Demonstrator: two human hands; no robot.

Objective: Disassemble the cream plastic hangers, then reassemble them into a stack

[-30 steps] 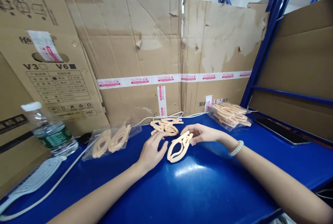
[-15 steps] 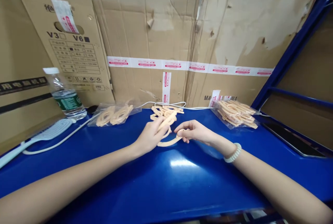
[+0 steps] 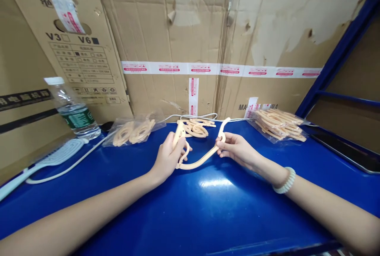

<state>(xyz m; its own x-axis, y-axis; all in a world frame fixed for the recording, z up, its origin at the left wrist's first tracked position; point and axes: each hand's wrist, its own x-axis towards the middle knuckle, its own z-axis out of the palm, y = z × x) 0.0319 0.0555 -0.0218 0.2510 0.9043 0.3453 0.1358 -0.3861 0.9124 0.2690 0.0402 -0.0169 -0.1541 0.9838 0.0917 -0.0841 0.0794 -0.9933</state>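
Observation:
A beige plastic folding hanger [image 3: 198, 164] with jointed, curved arms is held between both hands above the blue table [image 3: 190, 212]. My left hand [image 3: 168, 157] is closed around its left part, fingers hiding some of it. Thumb and fingertips of my right hand [image 3: 237, 149] pinch the far end of the long curved arm, whose tip sticks up past them. Just behind the hands lies a loose heap of similar beige hangers [image 3: 197, 131].
Clear bags of beige hangers lie at left [image 3: 138, 131] and right [image 3: 279, 123]. A water bottle [image 3: 77, 117], a pale blue hairbrush [image 3: 63, 153] and a white cable [image 3: 77, 163] are at left. A dark phone [image 3: 347, 151] lies right. Cardboard [image 3: 166, 38] walls the back.
My right hand has moved right and slightly up, swinging the hanger's curved arm outward from the left hand. More of the hanger shows now. The camera view has shifted slightly.

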